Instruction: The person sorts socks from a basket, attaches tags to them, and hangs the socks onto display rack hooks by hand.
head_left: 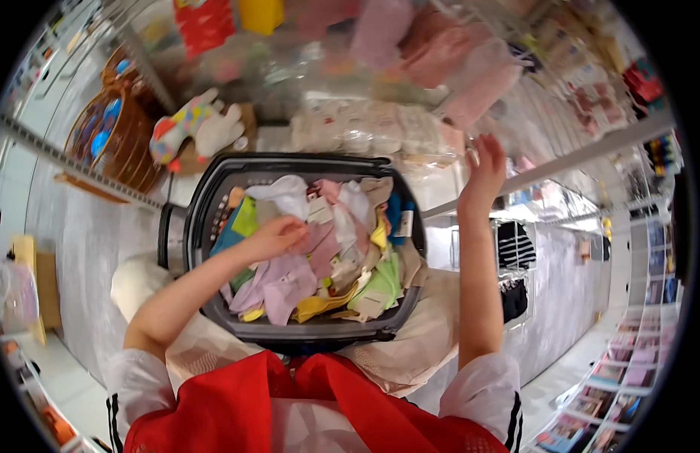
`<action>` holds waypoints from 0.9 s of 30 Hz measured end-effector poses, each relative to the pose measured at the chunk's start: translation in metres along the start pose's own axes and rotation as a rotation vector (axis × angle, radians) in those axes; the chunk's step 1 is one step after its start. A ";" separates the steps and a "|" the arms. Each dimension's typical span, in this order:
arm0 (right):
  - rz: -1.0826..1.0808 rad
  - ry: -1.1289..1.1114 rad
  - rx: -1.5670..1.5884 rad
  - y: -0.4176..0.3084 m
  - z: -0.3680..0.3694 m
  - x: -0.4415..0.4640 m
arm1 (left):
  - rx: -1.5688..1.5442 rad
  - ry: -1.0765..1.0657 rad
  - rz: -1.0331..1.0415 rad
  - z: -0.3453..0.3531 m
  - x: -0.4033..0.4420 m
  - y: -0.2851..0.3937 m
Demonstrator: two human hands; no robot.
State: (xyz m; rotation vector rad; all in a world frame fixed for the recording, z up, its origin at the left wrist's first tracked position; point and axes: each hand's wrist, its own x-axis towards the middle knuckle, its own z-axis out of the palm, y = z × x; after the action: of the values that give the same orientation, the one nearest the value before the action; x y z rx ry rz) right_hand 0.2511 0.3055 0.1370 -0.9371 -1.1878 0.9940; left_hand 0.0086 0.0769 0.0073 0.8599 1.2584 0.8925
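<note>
A dark grey basket [190, 238] filled with small folded and crumpled garments stands in front of my body. My left hand [280, 235] is over the pile with its fingers curled together; whether a bit of cloth is between them is hidden. Around it lie a lilac garment [278, 283], a white one [283, 195], a lime green one [245, 217] and a light green one with a tag [380, 291]. Raised to the right, my right hand [486, 164] has its fingers apart and holds nothing visible. Just above it hangs a pink garment [482, 87].
Behind the basket, plastic-wrapped packs [372, 128] lie on a low shelf beside a plush toy [199, 128]. A wicker basket [112, 140] with blue items stands at the left. White metal shelf rails [591, 151] cross the right side. Red and yellow items [203, 26] hang overhead.
</note>
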 end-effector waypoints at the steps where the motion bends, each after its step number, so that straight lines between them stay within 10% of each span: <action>1: 0.044 -0.108 -0.016 0.011 0.004 -0.025 | 0.400 0.015 0.180 -0.003 -0.005 0.010; 3: 0.128 -0.394 -0.172 0.042 0.008 -0.057 | 1.222 0.007 0.519 -0.009 -0.022 0.040; 6: 0.175 -0.925 -0.484 0.067 0.021 -0.098 | 1.513 0.091 0.343 -0.032 -0.027 0.028; 14: -0.477 -1.423 -0.850 0.107 0.034 -0.166 | 1.377 -0.236 0.055 -0.040 -0.011 -0.009; 21: -0.307 -1.320 -0.691 0.101 0.042 -0.161 | 1.306 -0.122 0.353 -0.032 -0.001 0.005; 24: 0.156 -1.163 -0.651 0.068 0.058 -0.145 | 1.133 -0.056 0.463 -0.021 -0.006 0.018; 27: -0.002 -1.016 -0.394 0.080 0.057 -0.138 | 0.771 -0.098 0.373 -0.002 -0.019 0.041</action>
State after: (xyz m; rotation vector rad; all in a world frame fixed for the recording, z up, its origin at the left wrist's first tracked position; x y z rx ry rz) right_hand 0.1726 0.2010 0.0290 -0.7109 -2.2914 1.3082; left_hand 0.0013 0.0770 0.0518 1.7702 1.3911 0.6245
